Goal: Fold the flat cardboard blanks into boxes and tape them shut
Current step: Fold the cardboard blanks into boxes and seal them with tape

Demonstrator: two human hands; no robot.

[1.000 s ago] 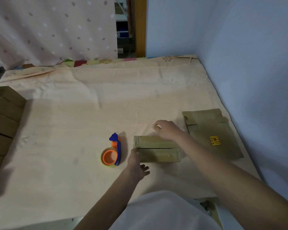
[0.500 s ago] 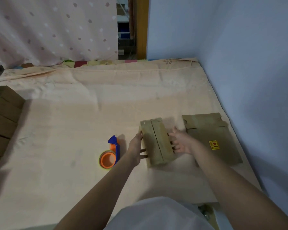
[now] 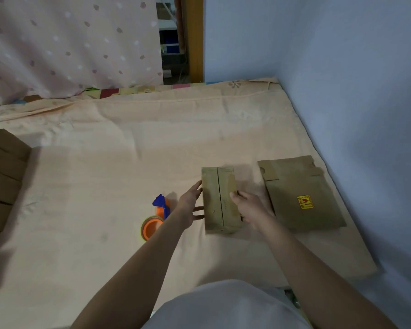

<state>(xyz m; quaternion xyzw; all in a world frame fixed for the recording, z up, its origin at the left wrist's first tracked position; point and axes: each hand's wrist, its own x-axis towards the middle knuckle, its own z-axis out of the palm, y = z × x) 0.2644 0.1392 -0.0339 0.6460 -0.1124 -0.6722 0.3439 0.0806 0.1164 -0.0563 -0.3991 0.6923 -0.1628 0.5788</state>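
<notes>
Right now the box (image 3: 220,199) sits on the sheet (image 3: 109,167) between the tape roll (image 3: 155,220) and the flat blanks (image 3: 301,193), flaps folded down with the seam facing up. The left hand (image 3: 190,206) lies against the box's left wall, fingers straight and spread, pressing rather than gripping. The right hand (image 3: 248,208) is at the right edge with its thumb up on the top flap; whether its fingers curl round the side I cannot tell, as the hand hides them.

To my eye the step is squaring the box ready for taping. It would go best if both flaps are kept meeting along the seam, one hand holding them flat while the other fetches the tape, which is just beside the left wrist.

The box's long axis runs away from the person, tilted slightly left at the far end, and the seam follows it. Tape should run along that line.
</notes>
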